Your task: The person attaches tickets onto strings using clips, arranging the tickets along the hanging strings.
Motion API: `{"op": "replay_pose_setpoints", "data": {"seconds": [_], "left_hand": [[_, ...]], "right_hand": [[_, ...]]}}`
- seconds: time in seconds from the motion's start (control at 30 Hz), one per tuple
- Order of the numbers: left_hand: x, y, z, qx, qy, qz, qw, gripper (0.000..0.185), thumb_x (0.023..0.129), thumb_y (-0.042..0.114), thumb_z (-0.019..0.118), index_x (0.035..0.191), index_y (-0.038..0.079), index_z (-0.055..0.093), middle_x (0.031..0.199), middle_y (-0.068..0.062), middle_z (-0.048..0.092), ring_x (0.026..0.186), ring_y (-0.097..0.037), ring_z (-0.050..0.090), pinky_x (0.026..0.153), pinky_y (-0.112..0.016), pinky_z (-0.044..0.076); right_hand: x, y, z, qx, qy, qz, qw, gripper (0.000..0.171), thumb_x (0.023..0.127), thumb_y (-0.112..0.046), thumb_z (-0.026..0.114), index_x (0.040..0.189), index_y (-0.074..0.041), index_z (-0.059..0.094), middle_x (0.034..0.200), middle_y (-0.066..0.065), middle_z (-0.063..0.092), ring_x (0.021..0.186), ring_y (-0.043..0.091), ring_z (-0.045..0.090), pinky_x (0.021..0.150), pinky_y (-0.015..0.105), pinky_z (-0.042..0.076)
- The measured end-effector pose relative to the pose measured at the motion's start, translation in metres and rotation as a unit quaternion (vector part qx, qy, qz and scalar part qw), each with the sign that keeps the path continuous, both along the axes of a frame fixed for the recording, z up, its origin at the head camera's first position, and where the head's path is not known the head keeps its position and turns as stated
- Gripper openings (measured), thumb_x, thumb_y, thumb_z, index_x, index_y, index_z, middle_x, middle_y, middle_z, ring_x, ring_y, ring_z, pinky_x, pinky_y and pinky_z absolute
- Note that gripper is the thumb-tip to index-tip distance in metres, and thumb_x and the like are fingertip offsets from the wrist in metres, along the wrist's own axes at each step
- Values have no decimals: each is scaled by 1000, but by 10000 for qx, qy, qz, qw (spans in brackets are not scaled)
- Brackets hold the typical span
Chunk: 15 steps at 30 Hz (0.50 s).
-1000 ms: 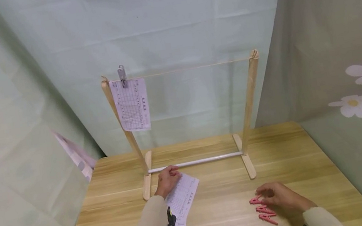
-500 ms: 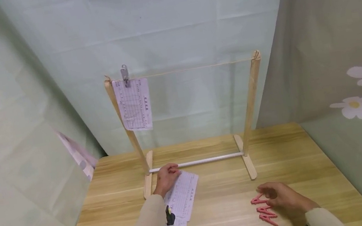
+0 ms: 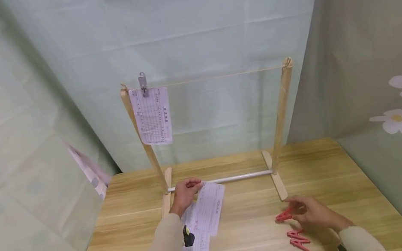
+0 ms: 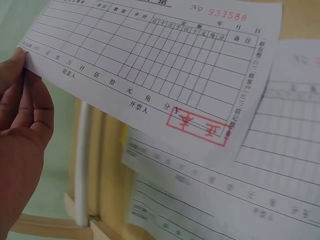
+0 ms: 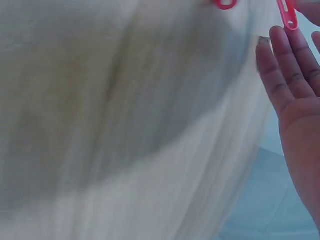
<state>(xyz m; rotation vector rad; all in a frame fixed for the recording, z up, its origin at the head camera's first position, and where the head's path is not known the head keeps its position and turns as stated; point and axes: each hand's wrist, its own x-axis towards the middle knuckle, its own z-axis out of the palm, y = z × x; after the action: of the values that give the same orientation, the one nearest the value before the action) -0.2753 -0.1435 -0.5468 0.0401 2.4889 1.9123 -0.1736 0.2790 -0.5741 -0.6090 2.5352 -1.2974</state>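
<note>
In the head view my left hand [image 3: 185,195] pinches the corner of a printed receipt slip [image 3: 213,208], which is partly lifted from the table. The left wrist view shows the thumb and fingers on this slip [image 4: 150,65], with red numbers and a red stamp. Beneath it lie more receipt slips [image 3: 200,247], overlapping. My right hand [image 3: 313,214] pinches a red clothespin [image 3: 283,216] just above the table. Two similar clothespins [image 3: 298,242] lie nearer me. In the right wrist view the held clothespin [image 5: 288,15] is cut off by the top edge.
Behind the hands stands a wooden frame [image 3: 281,117] with a string [image 3: 217,77] across its top and a white rod [image 3: 240,177] low down. A metal clip [image 3: 143,82] holds one receipt [image 3: 152,117] on the string's left end. Cloth hangs around the table [image 3: 249,239].
The left hand has lifted the top slip off the pile and shifted it slightly up and right. The right hand has picked up the farthest clothespin, moving it away from the other two.
</note>
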Motion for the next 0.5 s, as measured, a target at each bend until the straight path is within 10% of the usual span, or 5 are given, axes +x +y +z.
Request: {"op": "replay_pose_setpoints", "data": {"seconds": [0.5], "left_hand": [[-9, 8, 63, 347, 624, -140, 9973, 15, 87, 4, 76, 100, -4, 74, 94, -12, 75, 83, -12, 68, 75, -24, 55]], "right_hand": [[-24, -7, 45, -268, 817, 187, 9961, 48, 86, 0, 76, 128, 12, 56, 104, 13, 66, 94, 21, 66, 81, 31, 57]]}}
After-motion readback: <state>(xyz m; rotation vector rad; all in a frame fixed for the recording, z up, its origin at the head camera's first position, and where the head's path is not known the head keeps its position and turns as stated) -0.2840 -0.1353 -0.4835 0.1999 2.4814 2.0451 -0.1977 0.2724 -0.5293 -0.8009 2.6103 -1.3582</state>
